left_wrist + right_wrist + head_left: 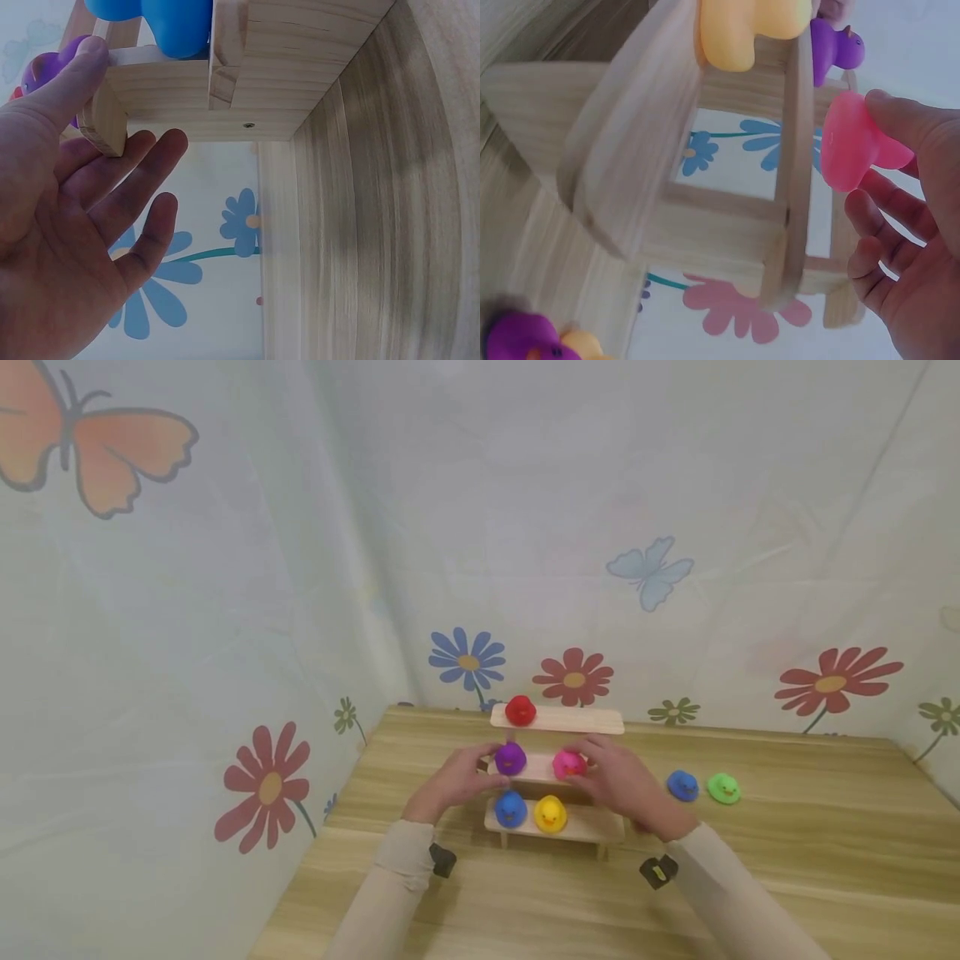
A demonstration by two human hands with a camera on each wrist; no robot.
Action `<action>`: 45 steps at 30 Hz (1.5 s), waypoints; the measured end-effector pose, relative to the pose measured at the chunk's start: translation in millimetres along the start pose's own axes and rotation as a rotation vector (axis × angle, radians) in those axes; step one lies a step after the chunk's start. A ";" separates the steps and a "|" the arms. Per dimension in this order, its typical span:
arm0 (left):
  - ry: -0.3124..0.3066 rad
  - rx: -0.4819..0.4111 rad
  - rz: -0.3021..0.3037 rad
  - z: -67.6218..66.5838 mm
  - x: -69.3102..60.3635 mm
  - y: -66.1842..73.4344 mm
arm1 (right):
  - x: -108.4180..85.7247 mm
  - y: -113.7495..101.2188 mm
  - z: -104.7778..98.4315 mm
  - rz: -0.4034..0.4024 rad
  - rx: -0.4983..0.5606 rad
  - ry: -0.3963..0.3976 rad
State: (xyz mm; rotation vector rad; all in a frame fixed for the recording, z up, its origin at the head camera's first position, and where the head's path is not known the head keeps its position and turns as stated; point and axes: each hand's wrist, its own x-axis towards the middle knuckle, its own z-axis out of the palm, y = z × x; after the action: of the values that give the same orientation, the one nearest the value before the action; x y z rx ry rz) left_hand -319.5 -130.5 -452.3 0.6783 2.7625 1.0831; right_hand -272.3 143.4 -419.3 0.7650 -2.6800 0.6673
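Observation:
A small wooden three-tier shelf carries rubber ducks. My right hand pinches a pink rubber duck between thumb and fingers, right by the middle tier. At the left end of that tier, my left hand has its thumb and fingers around a purple rubber duck; its other fingers lie beside the board end in the left wrist view. The index finger's contact is hidden there. On the lowest tier sit a blue duck and a yellow duck. A red duck occupies the top tier.
Right of the shelf, another blue duck and a green duck rest on the wooden table. The right wrist view also shows a second purple duck beside a yellow one. Flower-printed curtains stand behind and left.

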 end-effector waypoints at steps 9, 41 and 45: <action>-0.001 0.002 -0.009 -1.5 -0.7 4.1 | -17.9 10.5 -20.6 -0.045 0.000 0.046; 0.002 -0.017 -0.029 -1.7 -3.1 6.0 | -83.4 79.1 -44.8 0.010 -0.039 0.186; 0.000 -0.016 -0.036 -2.3 -4.1 7.5 | -92.5 85.1 -45.7 0.056 -0.034 0.168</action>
State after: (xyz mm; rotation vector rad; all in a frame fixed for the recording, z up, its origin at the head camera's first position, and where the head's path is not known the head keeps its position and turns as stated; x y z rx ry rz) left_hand -313.7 -128.8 -445.9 0.6246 2.7519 1.0966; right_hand -237.2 269.8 -445.1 0.5990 -2.5612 0.6658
